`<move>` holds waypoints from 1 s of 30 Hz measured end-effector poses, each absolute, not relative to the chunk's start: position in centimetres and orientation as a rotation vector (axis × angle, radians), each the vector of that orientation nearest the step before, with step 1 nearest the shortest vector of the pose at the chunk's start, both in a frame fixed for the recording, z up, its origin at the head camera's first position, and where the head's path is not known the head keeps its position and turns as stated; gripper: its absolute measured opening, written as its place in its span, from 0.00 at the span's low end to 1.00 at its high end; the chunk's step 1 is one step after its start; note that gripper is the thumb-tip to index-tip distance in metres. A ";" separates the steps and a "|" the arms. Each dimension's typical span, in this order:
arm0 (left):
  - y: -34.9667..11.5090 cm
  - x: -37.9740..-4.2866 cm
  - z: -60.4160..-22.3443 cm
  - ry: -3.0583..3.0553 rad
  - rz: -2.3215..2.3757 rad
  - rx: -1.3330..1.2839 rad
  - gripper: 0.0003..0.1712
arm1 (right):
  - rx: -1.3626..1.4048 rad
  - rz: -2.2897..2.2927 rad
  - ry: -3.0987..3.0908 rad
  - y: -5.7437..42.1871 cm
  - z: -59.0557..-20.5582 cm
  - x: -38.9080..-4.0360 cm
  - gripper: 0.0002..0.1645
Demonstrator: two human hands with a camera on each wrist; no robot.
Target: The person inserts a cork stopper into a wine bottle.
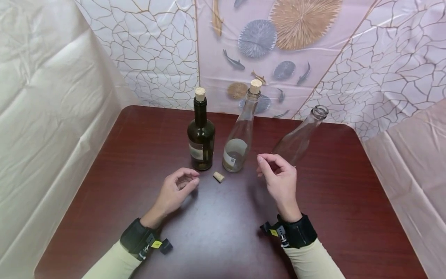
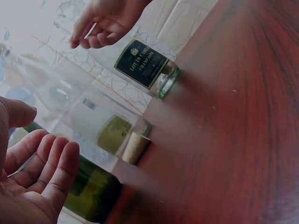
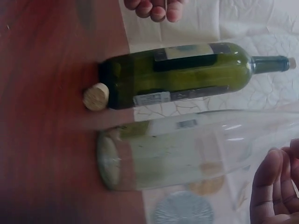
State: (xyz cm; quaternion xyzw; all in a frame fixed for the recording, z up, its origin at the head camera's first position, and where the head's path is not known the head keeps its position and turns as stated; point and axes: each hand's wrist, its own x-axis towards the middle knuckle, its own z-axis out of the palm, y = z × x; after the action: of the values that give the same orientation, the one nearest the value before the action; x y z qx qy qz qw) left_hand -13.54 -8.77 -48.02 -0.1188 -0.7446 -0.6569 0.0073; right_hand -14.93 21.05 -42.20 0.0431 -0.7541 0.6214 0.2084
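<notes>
My left hand hovers over the table with its fingers loosely bent and holds nothing. Just ahead of it stands a dark green wine bottle with a cork in its mouth. A small loose cork lies on its side right of those fingers. Behind it is a clear bottle, upright and topped by another cork. My right hand, fingers bent and thumb close to the index finger, is raised in front of an uncorked clear bottle; nothing shows in its grasp.
The bottles share a dark red table with rounded far corners. A patterned backdrop hangs behind it, with pale cloth at the left. In the left wrist view, the uncorked bottle bears a dark champagne label.
</notes>
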 end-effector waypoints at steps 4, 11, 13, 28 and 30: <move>-9.1 -13.5 -48.6 -2.305 -2.091 -0.339 0.12 | 0.055 1.864 -2.011 20.7 -43.8 -14.6 0.11; -9.4 -13.5 -49.0 -2.261 -2.159 -0.321 0.13 | -0.024 2.132 -1.835 20.4 -45.8 -13.9 0.16; -9.5 -13.5 -49.1 -2.254 -2.171 -0.316 0.13 | -0.034 2.179 -1.804 20.4 -46.1 -13.9 0.18; -9.4 -13.7 -49.5 -2.316 -2.173 -0.302 0.12 | -0.037 2.274 -1.802 19.8 -47.2 -14.1 0.18; -9.3 -13.7 -49.5 -2.324 -2.167 -0.305 0.12 | -0.021 2.217 -1.912 19.4 -47.1 -14.2 0.16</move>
State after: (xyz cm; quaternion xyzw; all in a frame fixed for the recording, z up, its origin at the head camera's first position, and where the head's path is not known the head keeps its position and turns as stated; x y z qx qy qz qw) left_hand -13.72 -9.33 -49.48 -0.0954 -0.7277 -0.6787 -0.0253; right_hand -14.24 19.44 -47.13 -0.0072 -0.6494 0.7529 0.1066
